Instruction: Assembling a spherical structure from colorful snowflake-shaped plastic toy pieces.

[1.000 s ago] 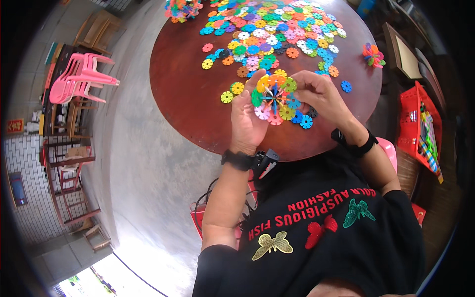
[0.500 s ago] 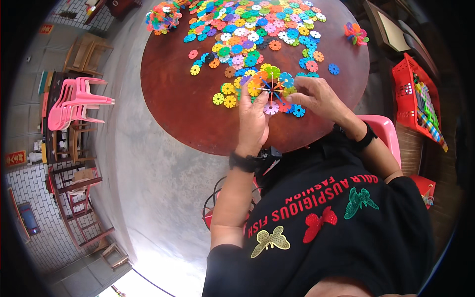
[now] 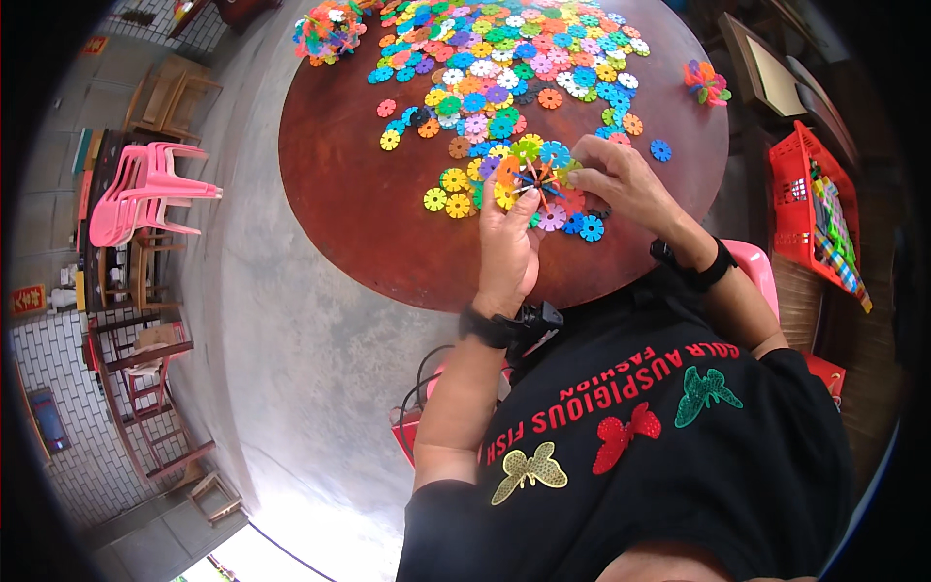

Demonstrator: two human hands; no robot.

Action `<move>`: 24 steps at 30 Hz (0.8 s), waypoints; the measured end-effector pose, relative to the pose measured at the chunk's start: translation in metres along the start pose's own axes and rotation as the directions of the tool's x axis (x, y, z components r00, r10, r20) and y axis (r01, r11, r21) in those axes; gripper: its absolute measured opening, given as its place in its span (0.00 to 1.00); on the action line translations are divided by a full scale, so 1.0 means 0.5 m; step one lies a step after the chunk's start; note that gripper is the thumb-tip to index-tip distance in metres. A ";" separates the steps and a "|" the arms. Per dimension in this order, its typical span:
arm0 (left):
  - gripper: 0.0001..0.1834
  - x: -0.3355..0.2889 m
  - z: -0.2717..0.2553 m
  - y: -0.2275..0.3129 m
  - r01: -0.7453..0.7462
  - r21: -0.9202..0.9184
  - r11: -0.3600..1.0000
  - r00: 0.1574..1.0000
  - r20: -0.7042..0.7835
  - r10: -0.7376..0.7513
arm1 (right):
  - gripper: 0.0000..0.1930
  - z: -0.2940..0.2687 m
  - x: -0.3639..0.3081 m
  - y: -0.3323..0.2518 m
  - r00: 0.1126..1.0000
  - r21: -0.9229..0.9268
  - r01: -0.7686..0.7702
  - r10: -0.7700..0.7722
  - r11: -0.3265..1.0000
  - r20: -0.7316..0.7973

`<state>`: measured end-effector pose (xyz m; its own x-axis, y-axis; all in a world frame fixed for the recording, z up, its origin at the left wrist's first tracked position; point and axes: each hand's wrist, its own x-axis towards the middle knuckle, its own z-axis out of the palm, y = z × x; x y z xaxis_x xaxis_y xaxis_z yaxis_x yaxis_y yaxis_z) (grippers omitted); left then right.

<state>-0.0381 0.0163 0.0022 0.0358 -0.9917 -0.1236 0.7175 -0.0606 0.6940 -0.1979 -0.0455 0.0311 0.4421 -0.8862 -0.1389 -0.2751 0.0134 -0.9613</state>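
My left hand (image 3: pixel 509 242) and my right hand (image 3: pixel 616 179) both grip a ball-like cluster of interlocked plastic discs (image 3: pixel 531 175) in many colours, held just above the near part of a round brown table (image 3: pixel 349 194). Several loose flower-shaped discs (image 3: pixel 504 68) in blue, yellow, orange, green and pink are spread over the far half of the table. A few yellow discs (image 3: pixel 446 199) lie just left of my left hand, and blue ones (image 3: pixel 587 228) lie beneath the cluster. Each wrist wears a black band.
A finished disc cluster (image 3: pixel 325 27) sits at the table's far left edge, a smaller one (image 3: pixel 706 82) at the right edge. Stacked pink plastic chairs (image 3: pixel 141 189) stand left on the concrete floor. A red basket (image 3: pixel 815 209) of coloured items stands right. Wooden furniture lines the left wall.
The view has shifted so the table sits higher in the picture. Both hands stay on the cluster, with the fingers working around it.
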 end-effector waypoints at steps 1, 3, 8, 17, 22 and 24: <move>0.20 0.000 -0.006 0.000 0.035 0.026 0.999 0.999 -0.035 -0.034 | 0.06 0.008 -0.002 0.001 0.995 -0.007 0.092 -0.092 0.996 -0.038; 0.19 0.001 -0.017 0.000 0.070 0.052 0.996 0.995 -0.079 -0.066 | 0.06 0.011 -0.001 0.001 0.981 -0.011 0.181 -0.182 0.983 -0.070; 0.22 0.006 -0.012 0.012 0.069 0.159 0.985 0.997 -0.042 -0.064 | 0.07 -0.034 0.015 0.005 0.951 -0.324 0.302 -0.307 0.897 0.039; 0.09 0.017 -0.039 -0.008 -0.134 0.691 0.710 0.985 0.016 0.171 | 0.09 -0.008 0.021 0.029 0.925 -0.426 0.368 -0.371 0.827 0.079; 0.07 0.019 -0.060 -0.009 -0.155 0.817 0.556 0.973 0.030 0.227 | 0.09 -0.002 0.033 0.034 0.860 -0.399 0.504 -0.484 0.766 0.159; 0.07 0.012 -0.040 0.008 -0.145 0.868 0.474 0.971 0.032 0.239 | 0.08 0.004 0.035 0.030 0.868 -0.431 0.490 -0.472 0.758 0.155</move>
<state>-0.0208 0.0123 -0.0100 0.1836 -0.9806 0.0685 -0.2689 0.0169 0.9630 -0.1926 -0.0597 0.0135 0.6459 -0.7033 0.2968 -0.3597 -0.6234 -0.6943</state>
